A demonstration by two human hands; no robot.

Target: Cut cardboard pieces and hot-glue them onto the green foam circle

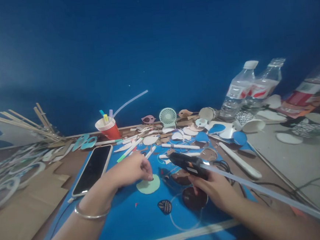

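Observation:
My right hand (213,188) grips a black glue gun (189,165), its nozzle pointing left. A long translucent glue stick (253,184) runs out of its back toward the lower right. My left hand (134,168), with a silver bangle on the wrist, has its fingers curled in a pinch at the upper edge of a pale green round piece (148,185). Whether anything small is between those fingertips is hidden. Below the glue gun lie a dark brown round piece (194,197) and a dark leaf-shaped piece with pale lines (165,207).
A phone (93,169) lies left on the blue mat (129,226). Behind are a red paper cup (109,129) with markers, a small green fan (167,116) and paper scraps. Plastic bottles (239,89) stand at right; wooden sticks (24,125) and cardboard (33,200) are at left.

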